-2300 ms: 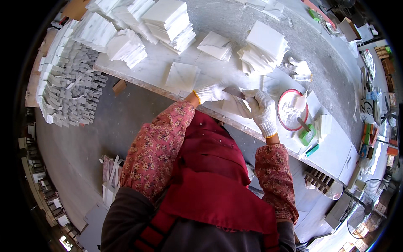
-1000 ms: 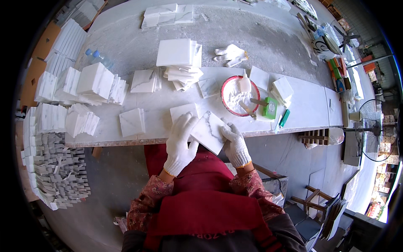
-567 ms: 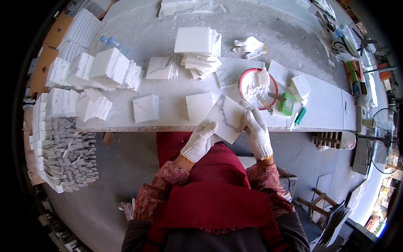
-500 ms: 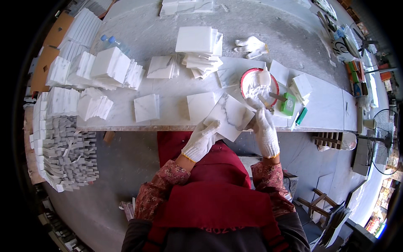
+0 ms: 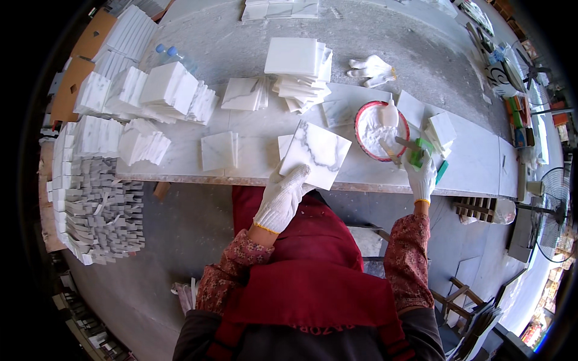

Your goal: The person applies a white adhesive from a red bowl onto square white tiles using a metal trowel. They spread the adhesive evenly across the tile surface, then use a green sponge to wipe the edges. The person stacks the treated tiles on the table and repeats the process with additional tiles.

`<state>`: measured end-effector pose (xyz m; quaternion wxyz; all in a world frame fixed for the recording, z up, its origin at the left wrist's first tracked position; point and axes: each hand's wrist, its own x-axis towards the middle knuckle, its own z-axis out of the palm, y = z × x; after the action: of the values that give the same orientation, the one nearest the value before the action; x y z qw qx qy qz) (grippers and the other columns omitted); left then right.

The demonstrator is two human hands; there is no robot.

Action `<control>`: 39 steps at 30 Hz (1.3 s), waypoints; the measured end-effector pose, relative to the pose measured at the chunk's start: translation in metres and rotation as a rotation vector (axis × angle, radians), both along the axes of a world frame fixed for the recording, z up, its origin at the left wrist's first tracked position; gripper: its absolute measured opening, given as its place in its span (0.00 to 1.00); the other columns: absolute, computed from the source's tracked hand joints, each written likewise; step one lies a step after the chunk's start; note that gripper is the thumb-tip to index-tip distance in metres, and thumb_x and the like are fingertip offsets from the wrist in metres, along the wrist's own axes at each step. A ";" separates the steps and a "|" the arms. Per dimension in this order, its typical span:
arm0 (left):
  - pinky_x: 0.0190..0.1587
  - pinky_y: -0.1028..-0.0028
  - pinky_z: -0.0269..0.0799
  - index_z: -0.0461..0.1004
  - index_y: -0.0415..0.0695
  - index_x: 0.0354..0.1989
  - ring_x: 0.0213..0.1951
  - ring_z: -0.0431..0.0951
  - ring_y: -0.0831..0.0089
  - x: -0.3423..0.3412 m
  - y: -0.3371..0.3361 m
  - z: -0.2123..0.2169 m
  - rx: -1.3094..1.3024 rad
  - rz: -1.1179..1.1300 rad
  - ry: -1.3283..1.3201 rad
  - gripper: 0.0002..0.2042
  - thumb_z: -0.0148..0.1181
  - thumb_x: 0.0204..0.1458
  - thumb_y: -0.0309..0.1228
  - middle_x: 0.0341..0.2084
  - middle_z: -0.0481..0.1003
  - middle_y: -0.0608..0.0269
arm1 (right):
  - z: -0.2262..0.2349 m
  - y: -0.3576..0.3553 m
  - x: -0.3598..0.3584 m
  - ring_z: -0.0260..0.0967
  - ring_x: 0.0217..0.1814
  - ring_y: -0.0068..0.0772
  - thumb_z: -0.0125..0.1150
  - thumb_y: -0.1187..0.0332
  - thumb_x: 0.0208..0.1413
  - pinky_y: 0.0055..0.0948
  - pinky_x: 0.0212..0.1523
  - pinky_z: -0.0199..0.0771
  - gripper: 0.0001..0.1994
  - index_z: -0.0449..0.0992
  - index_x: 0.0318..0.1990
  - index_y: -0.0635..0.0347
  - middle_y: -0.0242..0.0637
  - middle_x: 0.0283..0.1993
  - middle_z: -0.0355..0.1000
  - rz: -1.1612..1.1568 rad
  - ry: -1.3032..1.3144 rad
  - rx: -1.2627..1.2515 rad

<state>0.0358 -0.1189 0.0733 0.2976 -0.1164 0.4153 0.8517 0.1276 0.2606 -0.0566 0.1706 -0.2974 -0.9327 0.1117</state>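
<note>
**Left hand holding a square white grey-veined stone tile, right hand out to the side**

The left hand, in a white knitted glove, is closed on the tile's near corner, thumb over the upper face and the other fingers mostly hidden behind. That corner grip leaves nearly all the veined face uncovered, probably so the surface can be seen and reached. The tile is held near the front edge of the pale stone-topped bench, partly covering another pale tile on the bench.

The right hand, gloved the same way, is at the small bright-green box, fingers bent over its near side. Whether they grip the box, or the flat-bladed scraper lying beside it, cannot be told — the glove hides the contact.

Just left of that hand sits a round white bowl with a red rim, holding white powder or paste; a white nozzled bottle overlaps its far side. These are grouped on the right, presumably for easy reach — while the tall stack of white square tiles stands farther back, likely to leave working room in front.
</note>
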 end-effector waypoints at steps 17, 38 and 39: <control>0.52 0.70 0.75 0.63 0.51 0.63 0.48 0.73 0.77 0.017 0.021 -0.006 0.056 -0.011 -0.130 0.24 0.59 0.59 0.24 0.48 0.70 0.67 | 0.118 -0.196 -0.025 0.62 0.51 0.27 0.54 0.82 0.40 0.24 0.54 0.64 0.49 0.43 0.75 0.51 0.33 0.66 0.57 0.293 0.550 -1.264; 0.45 0.76 0.77 0.66 0.40 0.60 0.44 0.77 0.76 0.023 -0.006 -0.025 0.091 0.084 -0.035 0.21 0.60 0.59 0.26 0.45 0.73 0.64 | 0.099 -0.235 -0.051 0.66 0.53 0.37 0.61 0.71 0.57 0.38 0.55 0.70 0.29 0.59 0.65 0.62 0.48 0.54 0.67 0.306 0.495 -0.983; 0.46 0.75 0.77 0.65 0.39 0.60 0.45 0.77 0.75 0.020 -0.009 -0.023 0.079 0.138 -0.020 0.21 0.59 0.59 0.25 0.45 0.73 0.64 | 0.088 -0.248 -0.045 0.66 0.53 0.39 0.63 0.71 0.56 0.38 0.54 0.70 0.29 0.60 0.65 0.61 0.48 0.53 0.67 0.388 0.540 -0.849</control>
<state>0.0559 -0.1283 0.0504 0.2465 -0.1414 0.3692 0.8848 0.0821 0.0130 0.0311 0.2455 -0.1231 -0.7663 0.5809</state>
